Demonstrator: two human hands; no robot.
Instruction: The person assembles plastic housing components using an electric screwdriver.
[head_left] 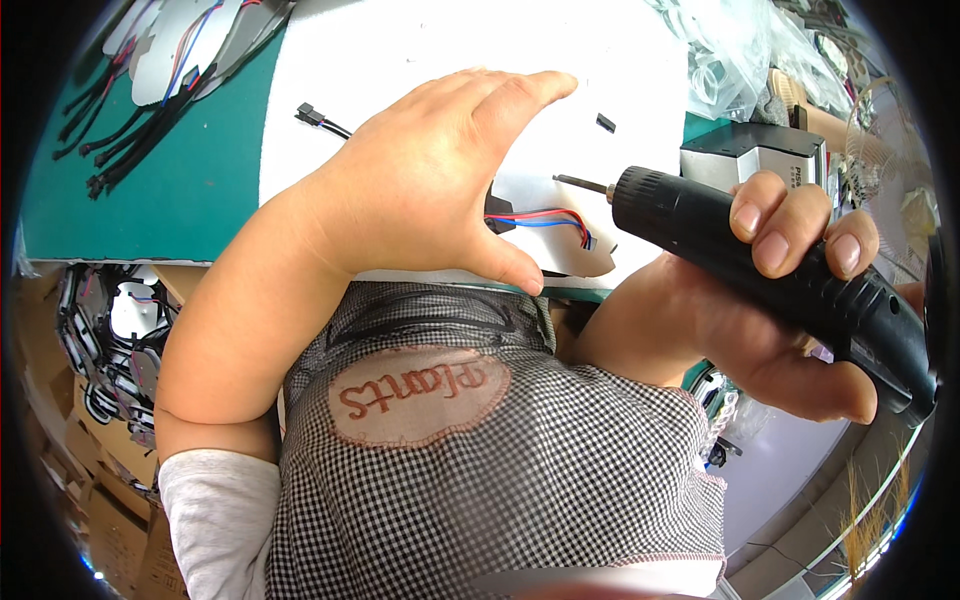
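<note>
My right hand (765,330) grips a black electric screwdriver (735,225), its fingers wrapped over the body. The metal bit (582,184) points left toward my other hand, apart from the work. My left hand (430,165) spreads thumb and forefinger wide over a pale flat part (560,200) on the white board (640,60). Red and blue wires (545,218) run from a dark piece beside the palm. A black connector (310,115) on a lead shows left of the wrist. The left palm hides much of what lies beneath it.
Several pale parts with black-sleeved leads (130,120) lie on the green mat (200,190) at far left. A small black piece (606,122) sits on the board. Clear plastic bags (720,60) and a black-topped box (755,145) stand at the right.
</note>
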